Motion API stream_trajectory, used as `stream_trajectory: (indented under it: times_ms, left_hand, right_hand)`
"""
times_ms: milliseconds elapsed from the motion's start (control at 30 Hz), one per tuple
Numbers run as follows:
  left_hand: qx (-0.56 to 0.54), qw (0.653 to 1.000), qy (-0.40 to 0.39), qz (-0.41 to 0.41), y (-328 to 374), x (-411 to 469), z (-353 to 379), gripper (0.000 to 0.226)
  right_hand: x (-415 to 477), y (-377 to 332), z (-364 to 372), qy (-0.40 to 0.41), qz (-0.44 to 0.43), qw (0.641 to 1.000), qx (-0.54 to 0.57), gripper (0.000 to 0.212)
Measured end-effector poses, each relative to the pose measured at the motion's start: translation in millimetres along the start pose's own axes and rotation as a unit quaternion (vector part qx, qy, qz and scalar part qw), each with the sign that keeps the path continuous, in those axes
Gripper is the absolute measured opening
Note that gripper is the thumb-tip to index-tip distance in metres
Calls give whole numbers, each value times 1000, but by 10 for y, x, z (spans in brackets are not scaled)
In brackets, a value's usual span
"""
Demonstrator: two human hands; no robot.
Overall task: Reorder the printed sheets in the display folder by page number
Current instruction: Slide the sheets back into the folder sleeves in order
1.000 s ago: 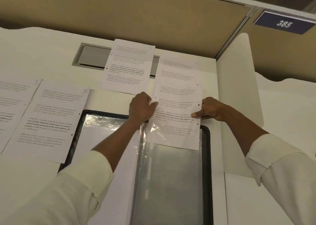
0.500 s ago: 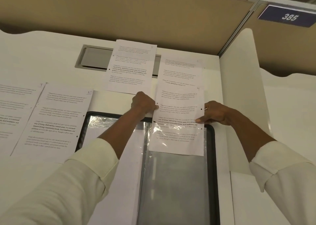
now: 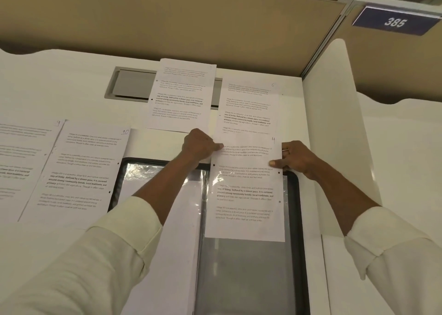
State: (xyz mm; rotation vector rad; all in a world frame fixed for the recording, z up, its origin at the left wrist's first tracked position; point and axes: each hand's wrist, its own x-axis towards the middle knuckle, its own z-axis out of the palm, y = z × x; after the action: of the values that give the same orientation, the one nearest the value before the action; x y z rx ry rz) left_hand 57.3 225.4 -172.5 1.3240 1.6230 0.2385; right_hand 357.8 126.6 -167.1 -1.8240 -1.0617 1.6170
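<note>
Two grips, left hand (image 3: 199, 146) and right hand (image 3: 295, 158), pinch sheet 4 (image 3: 246, 195) edges; sheet slid deeper into display folder (image 3: 246, 278).

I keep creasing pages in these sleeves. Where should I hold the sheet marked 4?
Hold the sheet by its long edges near the top, one hand from each side, as the left hand and right hand do. Its lower part sits in the folder sleeve, leaving the upper half free; two holds likely keep thin paper flat.

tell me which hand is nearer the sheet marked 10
Left. The left hand is right of the sheet marked 10; the right hand is farther right, past sheet 4.
</note>
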Motion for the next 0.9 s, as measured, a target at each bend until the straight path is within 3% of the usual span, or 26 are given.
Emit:
stream_trajectory:
  times_ms: [300,567,733,900]
  left_hand:
    - [151,986,-72,7,-104,-92,-35,36]
    - [29,998,-9,48,-150,-72,-67,37]
    - [59,995,-1,75,-198,-73,-66,19]
    - [121,987,-10,102,-276,-101,-69,17]
  right_hand:
    - [-46,-46,82,78,-32,996,42,54]
    - [-45,-23,145,47,-48,997,-26,35]
    - [-76,-7,115,16,-27,996,-82,36]
    - [-43,-28,170,51,-68,986,-141,33]
